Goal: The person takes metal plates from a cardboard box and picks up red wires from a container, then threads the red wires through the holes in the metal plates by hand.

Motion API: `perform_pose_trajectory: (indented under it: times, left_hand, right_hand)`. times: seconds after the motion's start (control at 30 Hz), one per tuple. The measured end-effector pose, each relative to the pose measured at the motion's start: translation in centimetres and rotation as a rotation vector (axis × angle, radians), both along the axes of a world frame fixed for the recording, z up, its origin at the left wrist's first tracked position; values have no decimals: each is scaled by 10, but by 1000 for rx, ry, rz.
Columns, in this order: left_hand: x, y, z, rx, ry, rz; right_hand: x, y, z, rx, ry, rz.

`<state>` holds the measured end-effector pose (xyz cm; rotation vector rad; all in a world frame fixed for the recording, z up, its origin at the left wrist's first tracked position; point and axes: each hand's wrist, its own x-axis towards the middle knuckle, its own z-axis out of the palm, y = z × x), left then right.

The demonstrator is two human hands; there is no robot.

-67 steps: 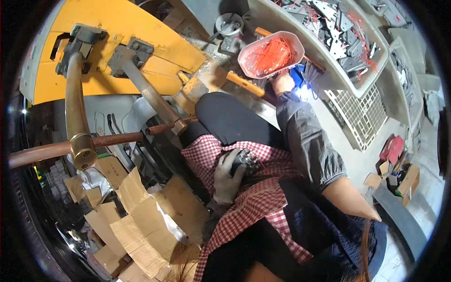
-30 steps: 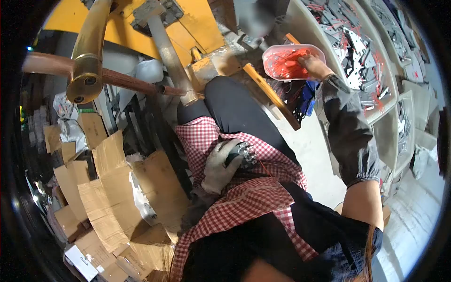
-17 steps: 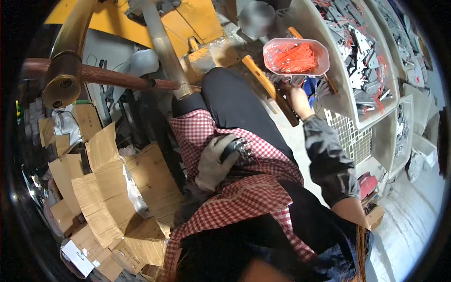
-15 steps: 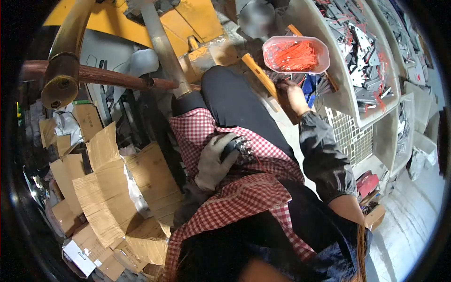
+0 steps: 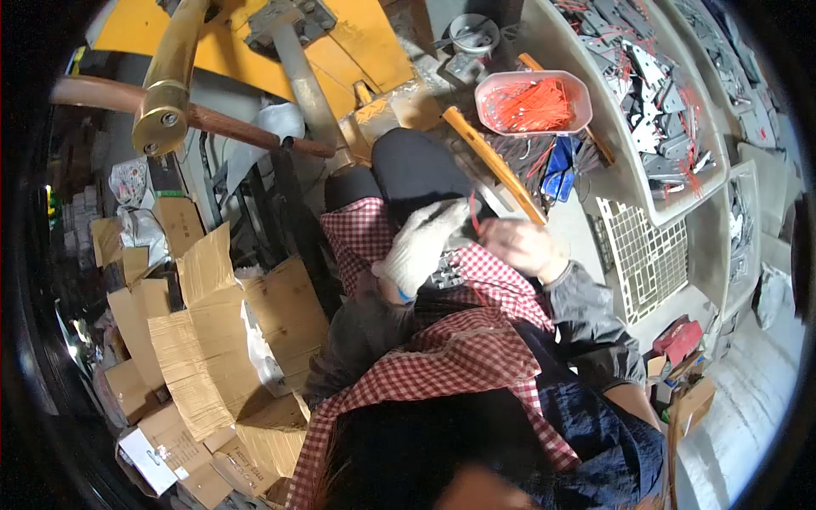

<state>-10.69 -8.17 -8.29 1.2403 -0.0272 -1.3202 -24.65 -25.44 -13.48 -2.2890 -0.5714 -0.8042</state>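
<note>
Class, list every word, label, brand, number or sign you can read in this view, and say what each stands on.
No text can be read with certainty.
Bottom cardboard panel: a line of lettering, too small and blurred to read.
Cardboard box to its left: printed marks, too small to read.
Upper cardboard box: faint dark marks, perhaps print, unreadable.

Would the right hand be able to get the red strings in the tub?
Probably yes. The red strings lie uncovered in the open tub, which looks within arm's reach. The right hand would just have to move away from the gloved left hand and pass the orange bar.
</note>
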Motion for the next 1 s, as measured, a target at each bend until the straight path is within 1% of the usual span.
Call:
perform_pose_trajectory:
  times: [0.03, 0.07, 0.1, 0.17, 0.2, 0.23, 0.27, 0.3, 0.33, 0.37, 0.4, 0.43, 0.47, 0.5, 0.57, 0.6, 0.63, 0.67, 0.7, 0.73, 0.77, 0.83, 0.87, 0.9, 0.97, 1.0]
  left_hand:
    - [0, -3, -3, -98, 92, -52]
    - [-3, -4, 11, 10, 19, -89]
    - [-11, -6, 16, 33, 8, -50]
    - [-16, -2, 31, 52, 104, 36]
    - [-17, 4, 27, 60, 103, 14]
    - [-19, 12, 19, -7, -160, -18]
    - [-22, 18, 16, -80, -422, -48]
    - [-28, 21, 21, -80, -421, -63]
    - [-35, 25, 29, -5, -380, 25]
    - [-40, 27, 34, 69, -339, 115]
    - [-42, 31, 32, 3, -430, 73]
    - [-45, 33, 29, 6, -431, 64]
    - [-48, 34, 26, -55, -373, 111]
    - [-51, 36, 25, -115, -316, 161]
    - [-55, 38, 26, -74, -344, 147]
    - [-56, 40, 26, -98, -277, 165]
    - [-57, 42, 27, -118, -211, 188]
    - [-59, 42, 29, -105, -220, 202]
    - [-59, 39, 32, -83, -218, 287]
    - [-55, 40, 35, -61, -220, 375]
    - [-47, 44, 33, -46, -238, 398]
    - [-33, 52, 25, 53, -693, 420]
    - [-26, 58, 29, 238, -650, 192]
    - [-25, 63, 29, 244, -655, 217]
    - [-28, 72, 26, 522, -1064, -490]
    - [-29, 77, 21, 439, -1078, -577]
  right_hand:
    - [-5, 7, 13, 4, 29, 27]
    - [-10, 15, 21, 18, 30, 18]
    - [-14, 22, 26, 32, 29, 7]
    - [-22, 30, 31, 25, 46, -18]
    - [-26, 32, 29, 76, 89, -4]
    - [-28, 37, 30, 85, 89, -23]
    - [-24, 41, 40, 239, 168, -72]
    - [-22, 43, 49, 391, 245, -118]
    - [-28, 49, 58, 695, 416, -181]
    - [-28, 53, 67, 804, 480, -250]
    - [-26, 58, 72, 896, 566, -213]
    - [-24, 63, 76, 990, 651, -173]
    - [-24, 63, 82, 1265, 844, -27]
    - [-23, 71, 77, 1333, 771, -37]
    - [-23, 73, 72, 1379, 734, -54]
    - [-23, 72, 73, 1381, 734, -47]
    - [-24, 70, 75, 1424, 782, -32]
    - [-25, 70, 77, 1468, 834, -7]
    - [-26, 69, 79, 1461, 875, -19]
    - [-28, 68, 77, 1381, 891, -30]
    - [-32, 64, 72, 1298, 901, -42]
    - [-39, 53, 58, 1233, 824, -172]
    - [-44, 41, 53, 1285, 852, -183]
    - [-47, 31, 49, 1338, 882, -199]
    - [-46, 23, 43, 1452, 773, -193]
    - [-45, 18, 41, 1396, 798, -194]
